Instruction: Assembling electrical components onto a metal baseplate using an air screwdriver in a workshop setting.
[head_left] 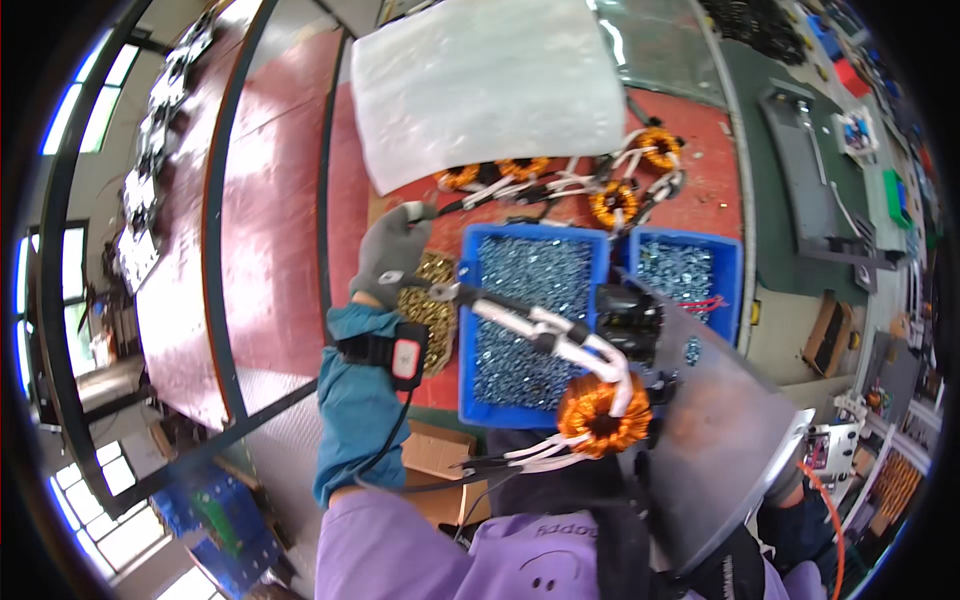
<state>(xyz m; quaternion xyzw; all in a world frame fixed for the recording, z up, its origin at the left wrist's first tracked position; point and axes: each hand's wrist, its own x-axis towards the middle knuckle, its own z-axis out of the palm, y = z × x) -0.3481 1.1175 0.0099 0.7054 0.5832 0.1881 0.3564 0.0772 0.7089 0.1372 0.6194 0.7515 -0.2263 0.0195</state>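
My left hand (390,252), in a grey glove, is over the far end of a tray of brass-coloured small hardware (435,325). Its fingers are curled, and what they hold, if anything, is hidden. Close beside it are the ring-shaped lugs of black-and-white leads (535,325), which run from an orange copper-wound toroid coil (603,415). At the right, my right hand (785,485) is mostly hidden behind a tilted grey metal plate (725,420) and grips its edge. Black cylindrical parts (628,320) sit along the plate's far left side, beside the coil.
A large blue bin (465,385) and a smaller blue bin (738,290) hold silvery small hardware. Beyond them, more copper coils (613,205) with leads lie on the red tabletop (700,115), partly under a white sheet (490,85). Left stands a dark frame (325,180); a cardboard box (435,450) is below.
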